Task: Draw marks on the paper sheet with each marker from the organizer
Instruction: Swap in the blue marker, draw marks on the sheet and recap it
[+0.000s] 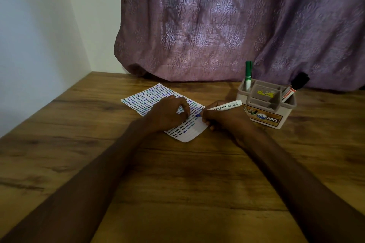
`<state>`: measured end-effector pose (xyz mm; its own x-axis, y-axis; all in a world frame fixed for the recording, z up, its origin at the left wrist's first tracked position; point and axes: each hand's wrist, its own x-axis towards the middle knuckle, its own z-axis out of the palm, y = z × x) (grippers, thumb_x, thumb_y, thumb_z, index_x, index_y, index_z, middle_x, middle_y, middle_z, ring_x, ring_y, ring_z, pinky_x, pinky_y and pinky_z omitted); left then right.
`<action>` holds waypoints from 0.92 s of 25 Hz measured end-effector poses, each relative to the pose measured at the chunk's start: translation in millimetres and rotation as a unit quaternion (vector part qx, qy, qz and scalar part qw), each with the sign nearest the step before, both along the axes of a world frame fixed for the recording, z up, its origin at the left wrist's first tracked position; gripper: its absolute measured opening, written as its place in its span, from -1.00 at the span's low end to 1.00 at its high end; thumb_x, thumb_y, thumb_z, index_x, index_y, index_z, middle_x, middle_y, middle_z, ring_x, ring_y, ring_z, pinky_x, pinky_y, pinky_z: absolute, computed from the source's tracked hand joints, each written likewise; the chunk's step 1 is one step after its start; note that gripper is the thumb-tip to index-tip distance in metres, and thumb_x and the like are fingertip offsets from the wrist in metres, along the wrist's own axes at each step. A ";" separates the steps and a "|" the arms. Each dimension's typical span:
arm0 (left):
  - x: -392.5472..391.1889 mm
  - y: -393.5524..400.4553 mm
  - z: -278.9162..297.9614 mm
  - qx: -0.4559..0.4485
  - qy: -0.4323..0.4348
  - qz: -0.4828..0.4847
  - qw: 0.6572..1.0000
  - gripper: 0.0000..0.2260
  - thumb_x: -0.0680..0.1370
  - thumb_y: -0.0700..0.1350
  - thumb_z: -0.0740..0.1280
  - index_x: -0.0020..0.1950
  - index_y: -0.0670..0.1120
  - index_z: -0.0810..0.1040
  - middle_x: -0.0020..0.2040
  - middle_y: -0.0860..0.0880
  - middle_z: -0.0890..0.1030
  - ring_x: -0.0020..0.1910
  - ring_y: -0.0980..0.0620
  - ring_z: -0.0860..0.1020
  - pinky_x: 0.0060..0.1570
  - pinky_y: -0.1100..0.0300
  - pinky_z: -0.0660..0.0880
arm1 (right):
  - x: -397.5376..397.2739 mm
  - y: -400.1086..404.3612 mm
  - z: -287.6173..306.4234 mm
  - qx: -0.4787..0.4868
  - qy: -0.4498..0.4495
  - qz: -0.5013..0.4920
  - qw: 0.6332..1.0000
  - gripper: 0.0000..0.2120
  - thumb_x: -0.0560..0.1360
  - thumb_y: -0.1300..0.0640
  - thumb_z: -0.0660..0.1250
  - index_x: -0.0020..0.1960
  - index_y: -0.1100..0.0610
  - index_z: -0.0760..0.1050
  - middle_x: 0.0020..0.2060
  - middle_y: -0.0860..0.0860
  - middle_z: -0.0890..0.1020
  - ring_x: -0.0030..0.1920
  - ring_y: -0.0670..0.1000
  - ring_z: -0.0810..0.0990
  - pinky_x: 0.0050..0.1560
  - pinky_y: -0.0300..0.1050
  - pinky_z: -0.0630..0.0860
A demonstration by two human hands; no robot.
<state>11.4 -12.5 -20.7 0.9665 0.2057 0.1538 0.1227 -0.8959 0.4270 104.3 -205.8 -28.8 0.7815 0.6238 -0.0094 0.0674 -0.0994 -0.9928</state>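
My left hand (169,112) lies curled and empty on the paper sheet (152,102), which rests on the bench (177,173) covered in rows of short marks. My right hand (223,118) grips a white marker (225,107), blue tip touching the sheet. Right of it stands the organizer (265,102), holding a green marker (248,76) and a black-capped marker (295,87).

White paper sheet (150,98) with blue-green dashes, mauve damask curtain (227,25)
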 end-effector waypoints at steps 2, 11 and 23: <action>0.1 0.3 -0.1 0.005 0.004 0.003 1.000 -0.88 0.57 -0.01 0.38 0.10 0.07 0.60 0.21 -0.03 0.60 0.19 -0.01 0.53 0.21 -0.05 0.52 | 2.2 1.9 -1.8 -0.002 0.006 -0.011 1.000 -0.90 0.43 0.17 0.60 -0.18 0.14 0.69 -0.25 0.11 0.78 -0.34 -0.03 0.70 -0.41 -0.23 0.59; 0.8 0.9 -1.3 0.000 0.008 0.007 1.000 -0.89 0.57 0.01 0.38 0.09 0.10 0.60 0.21 -0.03 0.58 0.18 -0.01 0.53 0.21 -0.06 0.51 | 2.7 -3.8 4.6 0.025 0.026 0.039 0.999 -0.96 0.49 0.21 0.56 -0.05 0.13 0.76 -0.14 0.16 0.79 -0.27 -0.01 0.72 -0.32 -0.20 0.63; 0.7 1.0 -0.1 -0.006 0.008 0.005 1.000 -0.88 0.58 0.01 0.38 0.11 0.09 0.60 0.20 -0.03 0.58 0.18 0.00 0.53 0.20 -0.04 0.51 | 6.3 -4.0 1.0 0.008 0.051 0.012 0.999 -0.89 0.39 0.17 0.64 -0.10 0.13 0.78 -0.08 0.14 0.80 -0.20 0.00 0.77 -0.27 -0.21 0.67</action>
